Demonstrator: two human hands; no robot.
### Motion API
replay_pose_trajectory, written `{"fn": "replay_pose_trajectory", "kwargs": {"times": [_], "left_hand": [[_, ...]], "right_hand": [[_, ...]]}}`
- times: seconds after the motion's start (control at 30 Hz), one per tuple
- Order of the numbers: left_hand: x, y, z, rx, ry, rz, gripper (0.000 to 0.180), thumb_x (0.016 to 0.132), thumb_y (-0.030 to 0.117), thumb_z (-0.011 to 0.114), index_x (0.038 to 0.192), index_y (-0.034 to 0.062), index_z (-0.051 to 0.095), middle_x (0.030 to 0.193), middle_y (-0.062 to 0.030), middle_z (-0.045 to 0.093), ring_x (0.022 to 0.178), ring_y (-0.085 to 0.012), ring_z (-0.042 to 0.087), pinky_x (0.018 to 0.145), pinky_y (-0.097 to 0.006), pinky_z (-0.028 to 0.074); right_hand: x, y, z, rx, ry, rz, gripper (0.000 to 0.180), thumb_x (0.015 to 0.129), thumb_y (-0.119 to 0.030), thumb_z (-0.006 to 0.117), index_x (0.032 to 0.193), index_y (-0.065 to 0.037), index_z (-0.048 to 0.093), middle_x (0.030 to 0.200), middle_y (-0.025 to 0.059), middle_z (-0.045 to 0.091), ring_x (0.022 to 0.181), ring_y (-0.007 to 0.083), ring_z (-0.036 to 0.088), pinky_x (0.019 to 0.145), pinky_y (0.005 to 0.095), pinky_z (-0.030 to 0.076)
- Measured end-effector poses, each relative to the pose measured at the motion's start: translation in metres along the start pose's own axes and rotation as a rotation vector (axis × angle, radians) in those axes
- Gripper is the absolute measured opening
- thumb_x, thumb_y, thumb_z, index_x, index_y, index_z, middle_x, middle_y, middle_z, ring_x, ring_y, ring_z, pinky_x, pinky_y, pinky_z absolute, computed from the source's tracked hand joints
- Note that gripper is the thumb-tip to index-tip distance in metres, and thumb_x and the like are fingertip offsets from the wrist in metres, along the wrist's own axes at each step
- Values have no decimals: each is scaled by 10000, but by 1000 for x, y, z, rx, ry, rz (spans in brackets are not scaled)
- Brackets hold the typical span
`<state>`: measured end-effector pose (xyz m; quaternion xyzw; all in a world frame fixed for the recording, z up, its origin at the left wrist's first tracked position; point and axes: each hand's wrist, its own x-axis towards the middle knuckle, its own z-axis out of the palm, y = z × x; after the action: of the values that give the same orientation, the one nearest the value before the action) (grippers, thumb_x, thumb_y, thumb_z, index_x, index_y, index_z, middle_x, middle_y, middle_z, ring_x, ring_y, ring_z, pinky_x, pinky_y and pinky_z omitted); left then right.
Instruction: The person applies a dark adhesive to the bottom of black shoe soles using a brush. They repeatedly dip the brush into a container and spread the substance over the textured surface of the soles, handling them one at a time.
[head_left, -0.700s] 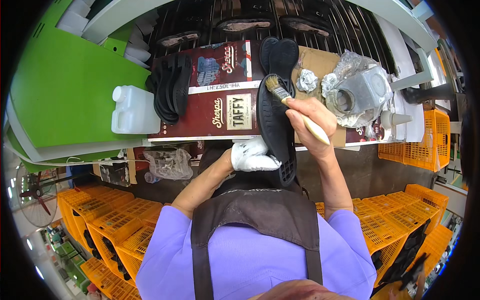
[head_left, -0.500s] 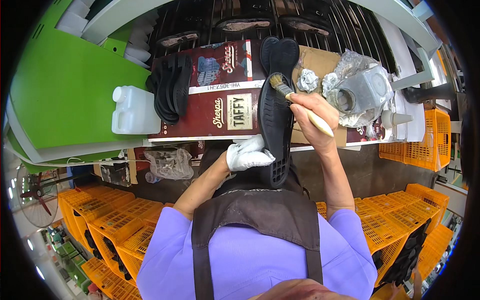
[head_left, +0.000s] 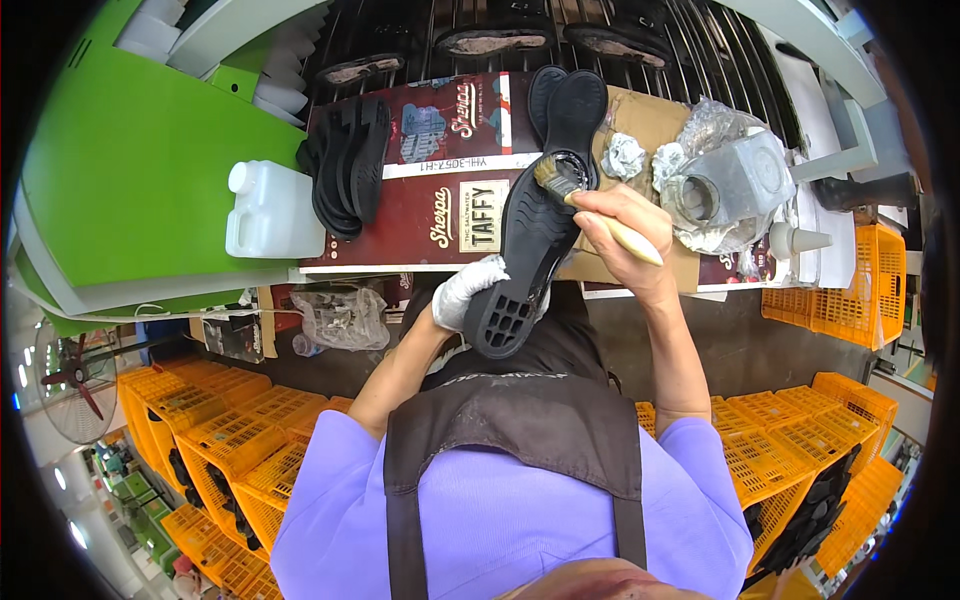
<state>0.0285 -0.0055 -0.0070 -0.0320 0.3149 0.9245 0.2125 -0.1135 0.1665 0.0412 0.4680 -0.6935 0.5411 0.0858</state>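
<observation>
My left hand (head_left: pixel 470 290), in a white glove, grips the gridded end of a black shoe sole (head_left: pixel 532 225) at the table's near edge, its fingers partly hidden beneath. In my bare right hand (head_left: pixel 630 236) is a paintbrush (head_left: pixel 640 244) with a pale handle. Its bristles touch the sole's inner face near the far end, where the rim looks wet. Beyond that end lie more black soles (head_left: pixel 578 112), overlapping one another. Several others stand in a row (head_left: pixel 345 170) at the left, on dark red printed cardboard (head_left: pixel 420 215).
A white jug (head_left: pixel 275 215) stands at the left by a green machine panel (head_left: pixel 130 170). To the right are a clear plastic container (head_left: pixel 735 182), crumpled white wads (head_left: pixel 623 157) and a nozzle bottle (head_left: pixel 797 241). Dark shoes (head_left: pixel 495 40) sit on far rollers. Orange crates (head_left: pixel 835 290) stand around.
The near end of the sole has swung left and tilted, with my left hand moving left and more beneath it. The brush has shifted slightly down along the sole's rim.
</observation>
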Motion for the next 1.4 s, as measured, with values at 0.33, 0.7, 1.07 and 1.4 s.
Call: {"fn": "replay_pose_trajectory", "kwargs": {"times": [0.33, 0.7, 1.07, 1.4], "left_hand": [[-2, -10, -18, -154, 109, 78, 479, 891, 328, 423, 1183, -47, 484, 1039, -207, 590, 846, -285, 609, 738, -379, 511], [9, 3, 0, -455, 326, 104, 468, 974, 408, 322, 1222, 56, 504, 1084, -131, 622, 852, -256, 645, 750, -414, 553], [19, 9, -11, -335, 104, 271, 511, 990, 425, 251, 1279, 52, 449, 1138, -117, 584, 979, -198, 600, 860, -342, 507], [30, 16, -4, -173, 168, 440, 551, 969, 453, 256, 1260, 34, 465, 1130, -179, 586, 873, -257, 624, 782, -371, 525]], "right_hand": [[0, -11, 2, 88, -95, 53, 133, 740, -14, 699, 863, 11, 656, 786, 99, 656, 635, 205, 616, 558, 282, 488], [-3, -25, 12, 157, -146, 24, 179, 739, -9, 698, 913, 7, 654, 767, 102, 643, 627, 206, 605, 556, 288, 480], [-4, -36, 14, 175, -172, 3, 183, 732, -12, 708, 907, -5, 657, 751, 99, 633, 617, 204, 597, 552, 289, 473], [2, -57, 12, 156, -240, -31, 191, 714, -12, 702, 902, 2, 667, 727, 106, 647, 606, 201, 610, 549, 283, 473]]}}
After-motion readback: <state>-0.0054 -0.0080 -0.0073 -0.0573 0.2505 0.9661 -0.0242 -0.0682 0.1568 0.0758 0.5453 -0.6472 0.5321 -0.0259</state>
